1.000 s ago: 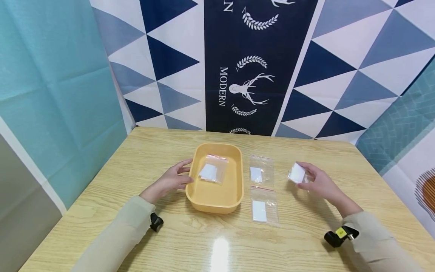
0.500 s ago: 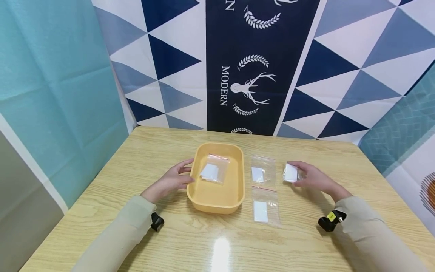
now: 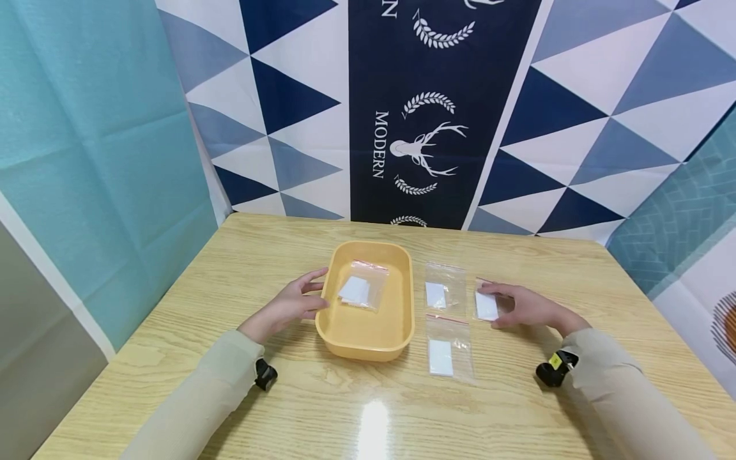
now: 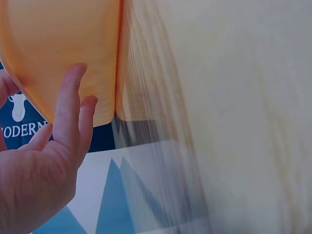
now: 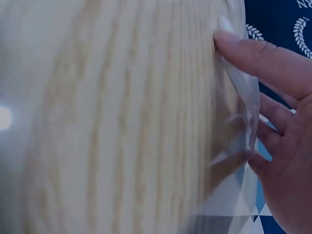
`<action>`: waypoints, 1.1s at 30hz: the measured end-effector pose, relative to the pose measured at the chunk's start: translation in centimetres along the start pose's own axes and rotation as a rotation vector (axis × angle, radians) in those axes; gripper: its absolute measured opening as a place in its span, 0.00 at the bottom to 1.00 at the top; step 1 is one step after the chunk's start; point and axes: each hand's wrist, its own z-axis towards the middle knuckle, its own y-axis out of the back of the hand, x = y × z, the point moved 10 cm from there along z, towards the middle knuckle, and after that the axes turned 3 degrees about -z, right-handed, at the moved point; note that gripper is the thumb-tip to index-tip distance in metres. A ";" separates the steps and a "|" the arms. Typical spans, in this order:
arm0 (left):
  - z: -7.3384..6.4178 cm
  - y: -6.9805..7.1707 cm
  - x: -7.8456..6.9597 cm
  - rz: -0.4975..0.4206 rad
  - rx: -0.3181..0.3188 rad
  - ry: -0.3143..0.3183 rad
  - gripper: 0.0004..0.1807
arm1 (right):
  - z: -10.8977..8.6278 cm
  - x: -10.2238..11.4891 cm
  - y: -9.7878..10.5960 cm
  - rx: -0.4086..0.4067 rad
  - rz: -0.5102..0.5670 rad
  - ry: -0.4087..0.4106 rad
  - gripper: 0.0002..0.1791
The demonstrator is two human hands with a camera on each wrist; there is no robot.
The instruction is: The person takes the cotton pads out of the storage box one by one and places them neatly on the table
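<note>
My left hand (image 3: 287,305) rests its fingertips against the near-left side of a yellow plastic bin (image 3: 368,353); in the left wrist view its relaxed fingers (image 4: 72,97) lie along the bin's outer wall (image 4: 53,39). Inside the bin is a clear zip-lock bag (image 3: 376,281) with white cards. My right hand (image 3: 531,308) holds another clear zip-lock bag (image 3: 486,306) with a white card, low at the tabletop. In the right wrist view, the bag's plastic (image 5: 243,83) bunches up between thumb and fingers. The bag's right part is hidden by the hand.
Between the bin and the right hand, two more zip-lock bags lie on the wooden table (image 3: 322,409), one farther back (image 3: 435,296) and one nearer (image 3: 441,358), each with something white inside. A patterned curtain (image 3: 310,128) hangs behind the table.
My right hand has moved left and down with its zip-lock bag, which now lies flatter beside the far loose bag. My left hand stays at the bin.
</note>
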 end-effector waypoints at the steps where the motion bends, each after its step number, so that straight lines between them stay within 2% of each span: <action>1: 0.0 0.0 0.0 0.001 0.002 -0.001 0.42 | 0.0 0.0 0.0 0.005 0.002 0.009 0.40; 9: 0.0 0.1 -0.1 -0.006 -0.002 0.006 0.43 | 0.3 -0.1 -0.2 0.024 0.042 0.046 0.41; 15: -0.1 0.0 -0.2 0.000 0.007 -0.001 0.43 | 0.5 -0.2 0.2 -0.012 0.048 0.069 0.43; 20: -0.2 -0.3 -0.4 0.003 0.030 -0.013 0.43 | 0.4 -0.4 1.6 -0.104 0.098 0.013 0.43; 25: -0.2 -0.3 -0.4 -0.012 0.029 -0.013 0.42 | 0.2 -0.7 3.3 -0.242 0.234 -0.071 0.39; 33: -0.2 -0.2 -0.3 -0.021 0.029 -0.012 0.43 | -0.1 0.1 3.4 -0.377 0.443 -0.148 0.35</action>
